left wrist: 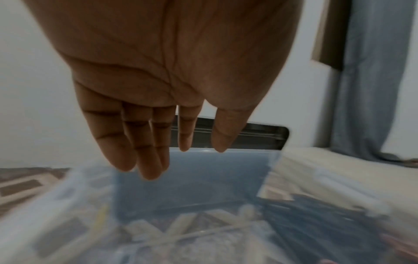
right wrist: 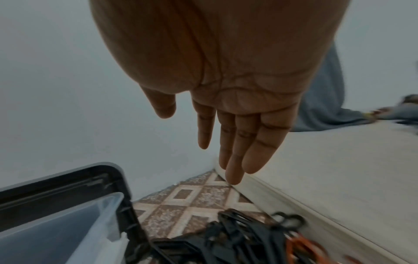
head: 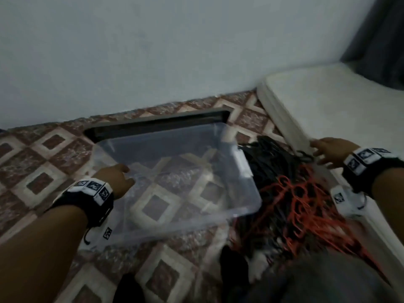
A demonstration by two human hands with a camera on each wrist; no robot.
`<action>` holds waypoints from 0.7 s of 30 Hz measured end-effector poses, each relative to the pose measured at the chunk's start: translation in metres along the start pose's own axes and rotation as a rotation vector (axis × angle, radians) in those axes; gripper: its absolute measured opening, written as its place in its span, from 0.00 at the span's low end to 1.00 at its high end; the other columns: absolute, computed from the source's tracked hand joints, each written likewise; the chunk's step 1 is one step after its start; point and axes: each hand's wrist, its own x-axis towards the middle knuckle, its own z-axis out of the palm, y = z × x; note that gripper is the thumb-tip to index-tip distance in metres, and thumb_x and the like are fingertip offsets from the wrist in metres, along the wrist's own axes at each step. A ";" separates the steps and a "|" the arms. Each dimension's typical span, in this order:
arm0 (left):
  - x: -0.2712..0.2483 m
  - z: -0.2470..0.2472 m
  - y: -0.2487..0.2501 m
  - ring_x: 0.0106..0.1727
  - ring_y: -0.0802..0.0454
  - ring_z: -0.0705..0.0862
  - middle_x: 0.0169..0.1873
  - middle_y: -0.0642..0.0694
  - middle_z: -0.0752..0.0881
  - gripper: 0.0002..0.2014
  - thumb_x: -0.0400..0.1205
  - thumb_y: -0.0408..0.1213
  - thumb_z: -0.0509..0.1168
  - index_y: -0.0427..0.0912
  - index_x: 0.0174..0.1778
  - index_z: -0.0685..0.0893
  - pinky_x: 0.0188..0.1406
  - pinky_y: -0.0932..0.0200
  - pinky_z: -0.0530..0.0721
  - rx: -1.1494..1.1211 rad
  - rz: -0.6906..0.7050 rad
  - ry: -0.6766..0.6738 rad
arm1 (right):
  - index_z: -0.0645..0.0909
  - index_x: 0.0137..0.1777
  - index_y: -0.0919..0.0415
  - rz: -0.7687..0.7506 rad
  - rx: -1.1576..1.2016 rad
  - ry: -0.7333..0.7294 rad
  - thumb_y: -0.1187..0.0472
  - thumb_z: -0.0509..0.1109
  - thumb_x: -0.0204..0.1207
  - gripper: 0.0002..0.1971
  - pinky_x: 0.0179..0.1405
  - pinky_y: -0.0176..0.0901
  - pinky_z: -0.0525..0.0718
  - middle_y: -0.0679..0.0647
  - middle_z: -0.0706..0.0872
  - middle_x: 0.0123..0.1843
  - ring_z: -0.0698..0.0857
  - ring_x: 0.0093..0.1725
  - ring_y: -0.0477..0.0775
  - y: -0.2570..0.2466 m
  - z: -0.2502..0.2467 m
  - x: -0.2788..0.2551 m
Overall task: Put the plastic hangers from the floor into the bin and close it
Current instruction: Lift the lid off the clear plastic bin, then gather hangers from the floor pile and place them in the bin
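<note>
A clear plastic bin (head: 175, 226) stands on the tiled floor, and the floor pattern shows through its bottom. Its dark lid (head: 157, 123) leans against the wall behind it. Right of the bin lies a tangled pile of black hangers (head: 269, 158) and orange hangers (head: 306, 206). My left hand (head: 122, 173) hovers over the bin's left edge with straight fingers (left wrist: 149, 160), holding nothing. My right hand (head: 321, 152) hangs above the far end of the pile, fingers (right wrist: 233, 160) extended and empty. The right wrist view shows the black hangers (right wrist: 237, 237) below the hand.
A white mattress (head: 328, 110) lies on the floor along the right, touching the hanger pile. A pale wall (head: 153, 51) runs close behind the bin. A grey curtain (head: 384, 40) hangs in the far right corner. Patterned tiles (head: 43, 160) extend left of the bin.
</note>
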 end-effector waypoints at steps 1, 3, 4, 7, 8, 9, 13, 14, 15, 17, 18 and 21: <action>-0.015 0.006 0.021 0.62 0.43 0.83 0.65 0.44 0.84 0.27 0.81 0.58 0.64 0.50 0.73 0.74 0.58 0.56 0.79 -0.005 0.062 -0.005 | 0.79 0.65 0.66 0.043 0.013 0.005 0.44 0.57 0.86 0.25 0.63 0.67 0.83 0.67 0.85 0.59 0.86 0.57 0.72 0.025 -0.004 -0.015; -0.039 0.013 0.061 0.61 0.44 0.83 0.63 0.46 0.85 0.26 0.80 0.60 0.63 0.53 0.72 0.75 0.58 0.55 0.80 0.018 0.169 -0.008 | 0.79 0.66 0.70 0.112 0.007 0.032 0.45 0.56 0.87 0.27 0.65 0.64 0.81 0.69 0.85 0.62 0.85 0.60 0.71 0.075 -0.008 -0.039; -0.049 0.015 0.081 0.60 0.44 0.84 0.63 0.47 0.85 0.26 0.80 0.61 0.61 0.54 0.71 0.75 0.60 0.54 0.80 0.048 0.212 -0.014 | 0.80 0.66 0.72 0.142 -0.014 0.042 0.46 0.55 0.87 0.28 0.66 0.62 0.80 0.69 0.85 0.63 0.84 0.62 0.71 0.098 -0.009 -0.048; -0.073 0.020 0.142 0.62 0.45 0.83 0.65 0.48 0.84 0.25 0.81 0.60 0.61 0.54 0.72 0.74 0.60 0.55 0.79 0.066 0.320 -0.015 | 0.81 0.66 0.71 0.197 -0.076 0.022 0.45 0.54 0.88 0.28 0.66 0.55 0.79 0.69 0.84 0.65 0.83 0.63 0.69 0.158 0.000 -0.067; -0.080 0.023 0.163 0.62 0.45 0.83 0.65 0.48 0.84 0.25 0.82 0.59 0.61 0.54 0.72 0.74 0.60 0.55 0.78 0.065 0.360 -0.005 | 0.82 0.65 0.70 0.219 -0.073 0.007 0.46 0.54 0.88 0.27 0.63 0.52 0.80 0.70 0.85 0.64 0.84 0.63 0.68 0.175 0.005 -0.070; -0.086 0.026 0.182 0.62 0.46 0.83 0.65 0.48 0.84 0.24 0.82 0.59 0.61 0.53 0.72 0.75 0.59 0.56 0.78 0.067 0.403 0.005 | 0.82 0.65 0.69 0.235 -0.053 0.007 0.47 0.56 0.87 0.25 0.60 0.50 0.80 0.70 0.85 0.64 0.84 0.62 0.68 0.189 0.011 -0.074; -0.101 0.046 0.257 0.59 0.47 0.84 0.62 0.49 0.85 0.22 0.82 0.56 0.62 0.53 0.71 0.76 0.52 0.58 0.76 0.108 0.553 -0.024 | 0.74 0.78 0.58 0.220 -0.125 -0.035 0.44 0.60 0.85 0.26 0.70 0.47 0.73 0.63 0.73 0.79 0.75 0.75 0.64 0.236 0.038 -0.080; -0.102 0.055 0.274 0.59 0.47 0.84 0.63 0.49 0.85 0.22 0.83 0.55 0.62 0.53 0.71 0.76 0.51 0.59 0.77 0.115 0.586 -0.059 | 0.70 0.80 0.56 0.216 -0.129 -0.061 0.44 0.63 0.84 0.28 0.71 0.47 0.74 0.60 0.71 0.81 0.75 0.75 0.63 0.248 0.046 -0.078; -0.103 0.064 0.291 0.58 0.47 0.84 0.63 0.49 0.84 0.22 0.83 0.55 0.62 0.53 0.71 0.75 0.50 0.59 0.77 0.124 0.615 -0.098 | 0.71 0.80 0.55 0.219 -0.122 -0.088 0.43 0.66 0.82 0.30 0.69 0.47 0.76 0.60 0.75 0.78 0.78 0.72 0.63 0.259 0.054 -0.077; -0.103 0.083 0.323 0.56 0.48 0.84 0.62 0.48 0.84 0.23 0.82 0.56 0.63 0.52 0.71 0.75 0.50 0.58 0.80 0.163 0.683 -0.148 | 0.79 0.73 0.54 0.230 -0.106 -0.129 0.37 0.70 0.74 0.32 0.64 0.44 0.79 0.59 0.83 0.70 0.83 0.65 0.60 0.280 0.071 -0.074; -0.102 0.093 0.339 0.56 0.47 0.84 0.62 0.47 0.84 0.24 0.81 0.56 0.64 0.52 0.71 0.75 0.51 0.57 0.81 0.188 0.717 -0.161 | 0.81 0.71 0.55 0.234 -0.093 -0.151 0.34 0.71 0.70 0.34 0.65 0.46 0.79 0.57 0.84 0.69 0.83 0.64 0.60 0.291 0.081 -0.072; -0.098 0.120 0.378 0.58 0.46 0.83 0.63 0.45 0.82 0.26 0.81 0.55 0.64 0.51 0.73 0.73 0.53 0.56 0.81 0.253 0.744 -0.232 | 0.77 0.73 0.52 0.345 -0.136 -0.231 0.37 0.70 0.72 0.32 0.65 0.55 0.81 0.56 0.82 0.69 0.83 0.63 0.62 0.324 0.106 -0.068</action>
